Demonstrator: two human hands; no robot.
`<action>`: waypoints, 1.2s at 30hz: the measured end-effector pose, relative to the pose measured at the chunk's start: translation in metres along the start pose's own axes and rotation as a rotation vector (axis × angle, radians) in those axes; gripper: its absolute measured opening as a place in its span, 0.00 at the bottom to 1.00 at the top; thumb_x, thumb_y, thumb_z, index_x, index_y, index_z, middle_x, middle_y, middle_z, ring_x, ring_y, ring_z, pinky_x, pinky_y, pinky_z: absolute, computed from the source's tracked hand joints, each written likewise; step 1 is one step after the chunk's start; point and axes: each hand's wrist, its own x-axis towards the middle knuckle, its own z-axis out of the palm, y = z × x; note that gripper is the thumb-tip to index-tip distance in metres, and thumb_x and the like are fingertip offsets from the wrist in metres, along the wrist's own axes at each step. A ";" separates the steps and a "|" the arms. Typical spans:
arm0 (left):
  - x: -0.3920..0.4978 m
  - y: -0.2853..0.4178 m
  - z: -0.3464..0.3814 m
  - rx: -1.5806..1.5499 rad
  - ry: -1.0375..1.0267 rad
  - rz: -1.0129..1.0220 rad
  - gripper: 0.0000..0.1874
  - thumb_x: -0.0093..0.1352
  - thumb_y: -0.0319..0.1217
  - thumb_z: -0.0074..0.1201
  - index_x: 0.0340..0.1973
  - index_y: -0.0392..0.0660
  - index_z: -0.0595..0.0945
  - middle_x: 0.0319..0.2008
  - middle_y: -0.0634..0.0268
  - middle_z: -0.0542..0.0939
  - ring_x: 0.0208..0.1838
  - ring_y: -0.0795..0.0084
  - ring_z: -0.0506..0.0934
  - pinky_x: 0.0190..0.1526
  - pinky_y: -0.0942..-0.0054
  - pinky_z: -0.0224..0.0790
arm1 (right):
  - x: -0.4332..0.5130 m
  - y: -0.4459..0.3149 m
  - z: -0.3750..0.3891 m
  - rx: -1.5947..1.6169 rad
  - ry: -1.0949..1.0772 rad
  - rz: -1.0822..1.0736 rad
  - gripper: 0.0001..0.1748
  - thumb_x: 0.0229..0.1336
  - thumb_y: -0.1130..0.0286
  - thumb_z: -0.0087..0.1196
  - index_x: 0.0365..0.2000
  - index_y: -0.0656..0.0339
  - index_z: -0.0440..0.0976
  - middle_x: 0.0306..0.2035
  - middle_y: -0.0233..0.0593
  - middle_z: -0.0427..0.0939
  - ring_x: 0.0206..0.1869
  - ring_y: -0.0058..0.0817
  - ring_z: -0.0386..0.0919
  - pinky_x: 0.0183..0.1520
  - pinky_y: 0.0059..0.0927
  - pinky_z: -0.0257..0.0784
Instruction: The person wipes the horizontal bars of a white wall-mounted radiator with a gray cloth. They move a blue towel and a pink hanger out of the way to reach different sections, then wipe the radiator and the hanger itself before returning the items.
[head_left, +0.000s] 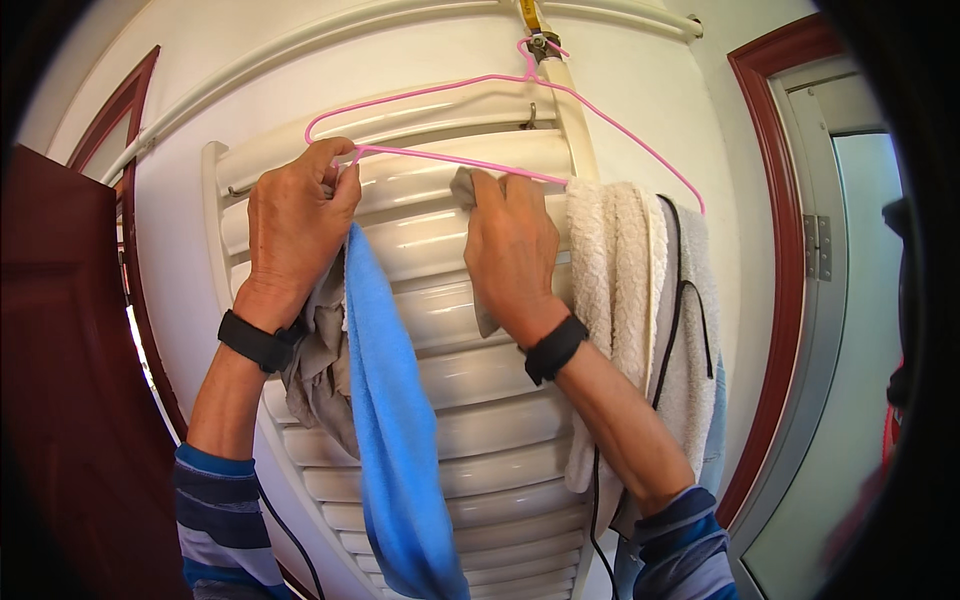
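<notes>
A pink clothes hanger (465, 161) hangs by its hook at the pipe valve above a cream radiator. My left hand (304, 214) pinches its lower left end between thumb and fingertips. Below that hand hang a blue towel (394, 405) and a crumpled grey-brown cloth (319, 367). My right hand (514, 247) is closed on a grey cloth (465, 187) just under the hanger's bottom bar; part of this cloth shows below the palm. Cream fleecy cloths (615, 262) and a grey piece with black edging (686, 315) hang at the hanger's right side.
The towel radiator (502, 375) fills the wall ahead, with a metal hook (531, 116) near its top. A white pipe (300, 45) crosses above. A dark red door (60, 337) stands at the left, and a red-framed doorway (784, 300) at the right. Black cords hang low.
</notes>
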 end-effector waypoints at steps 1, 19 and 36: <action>0.001 -0.001 0.000 -0.005 0.020 0.019 0.13 0.72 0.30 0.65 0.50 0.42 0.91 0.27 0.54 0.89 0.29 0.56 0.88 0.38 0.60 0.81 | 0.006 0.000 0.005 -0.022 0.027 -0.025 0.17 0.62 0.81 0.59 0.51 0.65 0.81 0.42 0.48 0.77 0.47 0.50 0.78 0.46 0.51 0.77; 0.011 -0.012 -0.006 0.034 0.060 0.127 0.11 0.74 0.31 0.66 0.48 0.40 0.91 0.27 0.53 0.88 0.28 0.60 0.87 0.34 0.64 0.79 | 0.064 -0.073 0.121 -0.060 0.035 -0.166 0.06 0.62 0.64 0.60 0.36 0.51 0.84 0.40 0.37 0.78 0.50 0.39 0.74 0.51 0.48 0.67; 0.009 0.000 -0.008 0.062 0.021 0.127 0.04 0.71 0.25 0.64 0.37 0.37 0.88 0.29 0.50 0.86 0.31 0.48 0.85 0.37 0.56 0.78 | 0.055 -0.015 0.068 -0.154 -0.082 -0.291 0.12 0.63 0.70 0.58 0.46 0.50 0.85 0.42 0.40 0.78 0.50 0.43 0.75 0.50 0.48 0.65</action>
